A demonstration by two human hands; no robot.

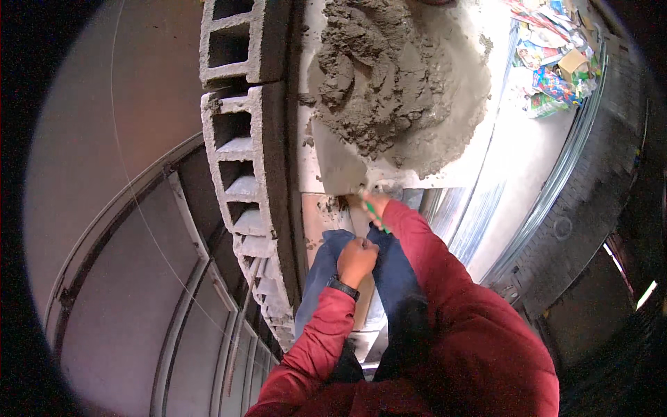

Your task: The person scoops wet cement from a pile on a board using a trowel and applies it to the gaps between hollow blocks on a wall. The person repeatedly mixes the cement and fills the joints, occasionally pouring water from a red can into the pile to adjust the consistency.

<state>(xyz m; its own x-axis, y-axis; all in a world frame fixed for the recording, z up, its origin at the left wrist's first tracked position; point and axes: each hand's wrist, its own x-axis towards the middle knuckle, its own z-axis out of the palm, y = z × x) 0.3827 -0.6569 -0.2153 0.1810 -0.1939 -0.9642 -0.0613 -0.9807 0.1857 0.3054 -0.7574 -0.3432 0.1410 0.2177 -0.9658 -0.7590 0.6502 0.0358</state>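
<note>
A trowel with a green handle is in my right hand, its fingers wrapped round the grip. The broad grey trowel blade points away from me, at the near left edge of a heap of wet mortar. Mortar lies on a pale board in front of me. My left hand, with a dark watch at the wrist, is closed above my knees, apart from the trowel. Nothing sticks out of its curled fingers.
Along the left runs a wall of hollow concrete blocks, with a thin string farther left. Packaging litter lies at the far right. Long metal strips lie beside the board. My legs are close below my hands.
</note>
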